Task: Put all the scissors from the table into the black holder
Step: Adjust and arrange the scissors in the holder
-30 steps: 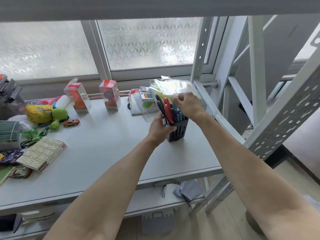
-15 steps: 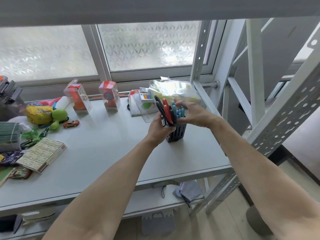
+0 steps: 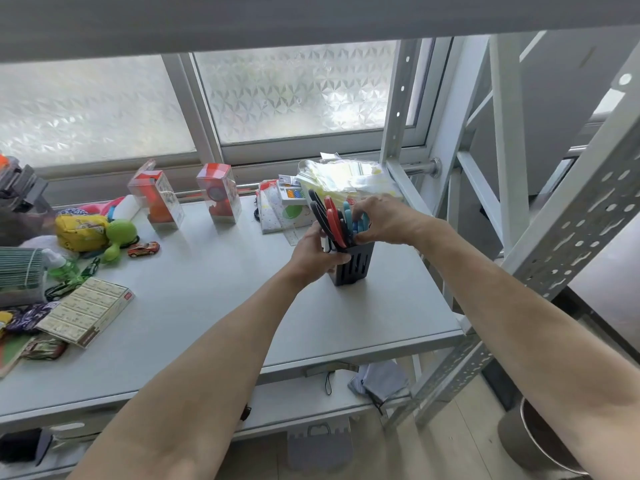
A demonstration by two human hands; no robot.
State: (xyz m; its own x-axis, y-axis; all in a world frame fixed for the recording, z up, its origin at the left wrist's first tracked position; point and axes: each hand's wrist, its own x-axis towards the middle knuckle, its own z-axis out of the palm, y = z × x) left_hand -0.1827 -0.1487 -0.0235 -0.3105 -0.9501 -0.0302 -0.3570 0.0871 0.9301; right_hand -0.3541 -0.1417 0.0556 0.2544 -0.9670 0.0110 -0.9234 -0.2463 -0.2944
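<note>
Frosted windows back your grey surface (image 3: pixel 194 299), where your left hand (image 3: pixel 317 254) is wrapped around the black holder (image 3: pixel 355 266) and your right hand (image 3: pixel 384 220), at its 1 o'clock, pinches the blue handles of the scissors (image 3: pixel 337 225) standing in it. Out toward 9 o'clock only toys and boxes show, so the task looks nearly done, though a pair could be hidden there.
</note>
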